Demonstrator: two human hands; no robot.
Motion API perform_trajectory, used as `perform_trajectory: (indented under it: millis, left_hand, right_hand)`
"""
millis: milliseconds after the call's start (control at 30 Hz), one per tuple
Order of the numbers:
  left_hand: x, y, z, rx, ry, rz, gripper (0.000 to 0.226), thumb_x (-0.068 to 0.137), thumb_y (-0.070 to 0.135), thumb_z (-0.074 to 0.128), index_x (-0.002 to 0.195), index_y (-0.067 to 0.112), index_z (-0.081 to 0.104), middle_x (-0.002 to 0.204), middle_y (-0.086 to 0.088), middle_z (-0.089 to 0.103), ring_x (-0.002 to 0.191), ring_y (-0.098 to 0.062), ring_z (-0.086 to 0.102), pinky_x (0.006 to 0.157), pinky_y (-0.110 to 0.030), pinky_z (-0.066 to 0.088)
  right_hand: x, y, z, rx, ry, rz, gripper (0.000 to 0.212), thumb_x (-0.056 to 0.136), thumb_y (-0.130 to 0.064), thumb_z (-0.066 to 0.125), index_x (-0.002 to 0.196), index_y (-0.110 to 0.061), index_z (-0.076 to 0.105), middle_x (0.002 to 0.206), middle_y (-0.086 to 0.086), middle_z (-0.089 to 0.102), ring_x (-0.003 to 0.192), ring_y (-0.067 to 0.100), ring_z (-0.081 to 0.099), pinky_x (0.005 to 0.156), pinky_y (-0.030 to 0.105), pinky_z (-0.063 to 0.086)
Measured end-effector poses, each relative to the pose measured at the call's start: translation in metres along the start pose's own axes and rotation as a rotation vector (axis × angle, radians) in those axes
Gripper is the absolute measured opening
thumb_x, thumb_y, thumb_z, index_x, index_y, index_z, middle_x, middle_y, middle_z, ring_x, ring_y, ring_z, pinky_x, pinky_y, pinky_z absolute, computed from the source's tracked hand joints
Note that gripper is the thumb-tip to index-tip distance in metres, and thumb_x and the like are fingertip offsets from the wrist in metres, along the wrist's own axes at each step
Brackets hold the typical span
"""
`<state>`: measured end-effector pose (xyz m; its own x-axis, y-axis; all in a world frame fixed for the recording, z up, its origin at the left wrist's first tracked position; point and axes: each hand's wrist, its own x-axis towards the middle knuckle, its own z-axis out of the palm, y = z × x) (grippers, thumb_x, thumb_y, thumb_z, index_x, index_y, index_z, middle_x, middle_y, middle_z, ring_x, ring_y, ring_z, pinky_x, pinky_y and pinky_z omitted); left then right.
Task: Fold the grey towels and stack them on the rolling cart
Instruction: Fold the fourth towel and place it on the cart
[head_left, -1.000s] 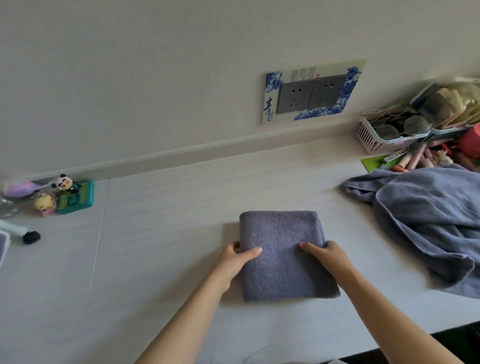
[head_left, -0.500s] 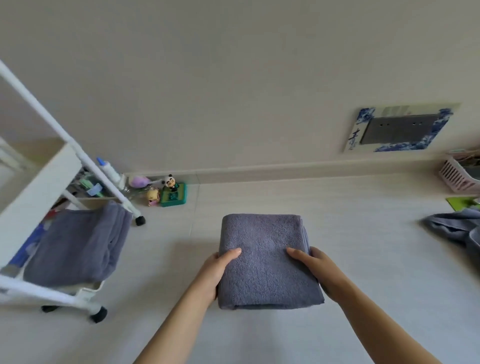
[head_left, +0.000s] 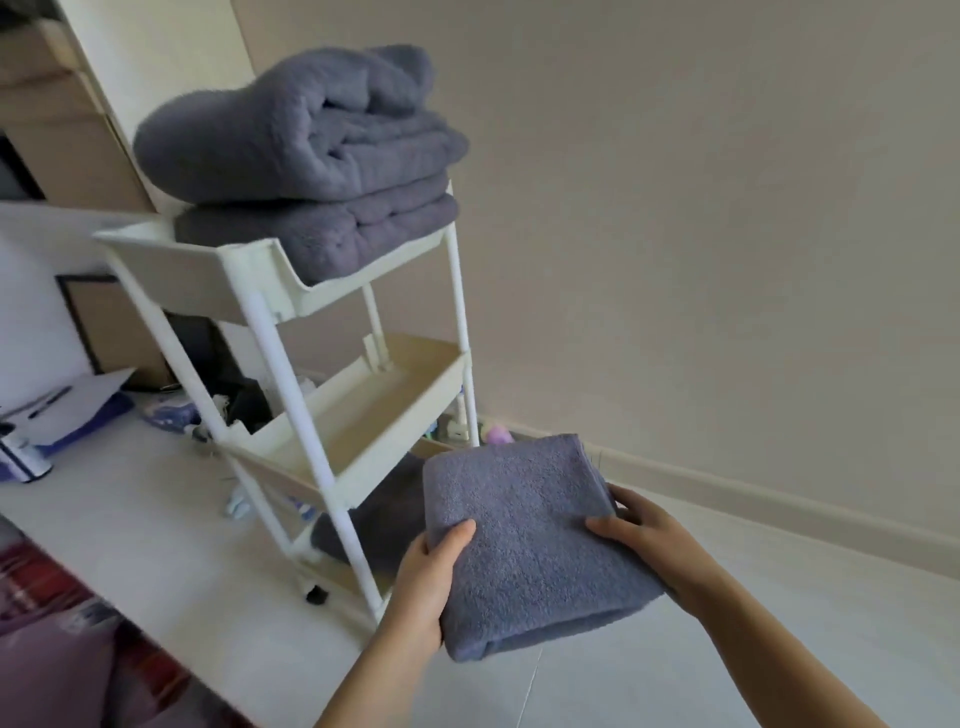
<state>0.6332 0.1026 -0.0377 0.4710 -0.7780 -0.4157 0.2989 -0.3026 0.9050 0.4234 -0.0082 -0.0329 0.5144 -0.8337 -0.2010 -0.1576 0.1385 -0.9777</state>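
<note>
A folded grey towel (head_left: 530, 540) is lifted off the surface and held between both hands, to the lower right of the white rolling cart (head_left: 291, 374). My left hand (head_left: 428, 582) grips its left edge, thumb on top. My right hand (head_left: 644, 535) grips its right edge. The cart's top tray (head_left: 218, 270) carries a stack of folded grey towels (head_left: 306, 156). Its middle tray (head_left: 374, 415) holds nothing I can see. Another grey towel (head_left: 379, 514) lies on the bottom tray, partly hidden by the held one.
The cart stands on black castors (head_left: 316, 595) on the pale surface, near a beige wall (head_left: 701, 208). Papers with a pen (head_left: 57, 405) and small clutter lie to the left. Purple and red fabric (head_left: 57, 654) fills the lower left corner.
Both hands have lifted the folded towel and carried it left toward the cart. The view has swung left: the wall socket and pink basket are gone and the whole cart shows.
</note>
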Motion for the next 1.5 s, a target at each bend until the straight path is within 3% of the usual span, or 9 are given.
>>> perform_trajectory:
  millis: [333, 467, 533, 767, 1000, 1100, 1167, 1300, 1500]
  left_hand:
    - [-0.028, 0.075, 0.004, -0.320, 0.028, 0.146, 0.031, 0.085, 0.029, 0.067, 0.107, 0.008, 0.064, 0.096, -0.008, 0.074, 0.092, -0.025, 0.070, 0.073, -0.032, 0.054]
    - [-0.039, 0.087, 0.014, -0.418, -0.062, 0.139, 0.034, 0.083, 0.025, 0.067, 0.111, 0.008, 0.063, 0.101, -0.009, 0.073, 0.096, -0.025, 0.069, 0.088, -0.040, 0.053]
    - [-0.039, 0.098, 0.014, -0.455, -0.067, 0.171, 0.027, 0.085, 0.024, 0.066, 0.106, 0.009, 0.064, 0.098, -0.010, 0.073, 0.091, -0.026, 0.071, 0.082, -0.040, 0.056]
    - [0.001, 0.129, -0.004, -0.544, 0.319, 0.305, 0.034, 0.079, 0.033, 0.072, 0.105, 0.012, 0.067, 0.100, -0.009, 0.072, 0.089, -0.027, 0.070, 0.079, -0.039, 0.054]
    - [0.024, 0.147, 0.003, -0.593, 0.555, 0.427, 0.038, 0.086, 0.022, 0.067, 0.120, 0.007, 0.058, 0.111, -0.010, 0.066, 0.097, -0.026, 0.065, 0.089, -0.042, 0.053]
    - [0.038, 0.150, -0.002, -0.383, 0.682, 0.479, 0.051, 0.085, 0.030, 0.067, 0.126, 0.005, 0.050, 0.122, -0.008, 0.061, 0.105, -0.024, 0.060, 0.092, -0.038, 0.050]
    - [0.046, 0.150, -0.007, -0.241, 0.725, 0.464, 0.073, 0.077, 0.042, 0.070, 0.135, 0.009, 0.042, 0.130, -0.007, 0.056, 0.113, -0.026, 0.057, 0.096, -0.040, 0.048]
    - [0.069, 0.148, -0.032, 0.045, 0.915, 0.500, 0.103, 0.059, 0.067, 0.065, 0.143, 0.018, 0.030, 0.140, -0.008, 0.048, 0.125, -0.028, 0.049, 0.102, -0.044, 0.043]
    - [0.078, 0.150, -0.035, 0.331, 0.953, 0.211, 0.086, 0.084, 0.050, 0.058, 0.151, 0.026, 0.011, 0.149, -0.024, 0.027, 0.134, -0.043, 0.032, 0.109, -0.050, 0.033]
  right_hand:
    - [0.041, -0.112, -0.002, -0.091, -0.139, -0.222, 0.056, 0.061, -0.032, 0.070, 0.114, -0.016, 0.065, 0.103, 0.007, 0.072, 0.099, 0.025, 0.067, 0.091, 0.039, 0.050]
    - [0.055, -0.148, -0.017, -0.142, -0.275, -0.252, 0.063, 0.052, -0.037, 0.070, 0.111, -0.015, 0.066, 0.102, 0.013, 0.071, 0.092, 0.027, 0.068, 0.079, 0.035, 0.053]
    - [0.067, -0.160, -0.017, -0.141, -0.313, -0.244, 0.059, 0.058, -0.033, 0.070, 0.112, -0.011, 0.066, 0.104, 0.015, 0.070, 0.094, 0.029, 0.067, 0.081, 0.037, 0.053]
    - [0.124, -0.173, 0.020, -0.150, -0.455, -0.154, 0.053, 0.075, -0.042, 0.062, 0.119, -0.010, 0.063, 0.118, 0.011, 0.065, 0.113, 0.030, 0.059, 0.100, 0.041, 0.043]
    - [0.156, -0.180, 0.031, -0.145, -0.603, -0.114, 0.071, 0.059, -0.041, 0.073, 0.127, -0.033, 0.055, 0.128, -0.003, 0.058, 0.114, 0.018, 0.055, 0.082, 0.035, 0.050]
    - [0.164, -0.183, 0.050, -0.126, -0.420, -0.265, 0.054, 0.065, -0.016, 0.076, 0.116, -0.022, 0.059, 0.120, 0.004, 0.059, 0.105, 0.021, 0.056, 0.074, 0.029, 0.052]
    - [0.167, -0.184, 0.068, -0.171, -0.296, -0.421, 0.041, 0.076, -0.001, 0.070, 0.109, -0.023, 0.059, 0.112, 0.004, 0.062, 0.104, 0.019, 0.058, 0.084, 0.028, 0.050]
    - [0.184, -0.176, 0.102, -0.187, -0.189, -0.500, 0.043, 0.080, -0.007, 0.069, 0.119, -0.020, 0.061, 0.116, -0.002, 0.061, 0.110, 0.017, 0.056, 0.099, 0.031, 0.044]
    - [0.201, -0.156, 0.133, -0.437, -0.151, -0.573, 0.047, 0.086, -0.012, 0.061, 0.131, -0.020, 0.052, 0.128, -0.001, 0.058, 0.118, 0.018, 0.051, 0.092, 0.016, 0.033]
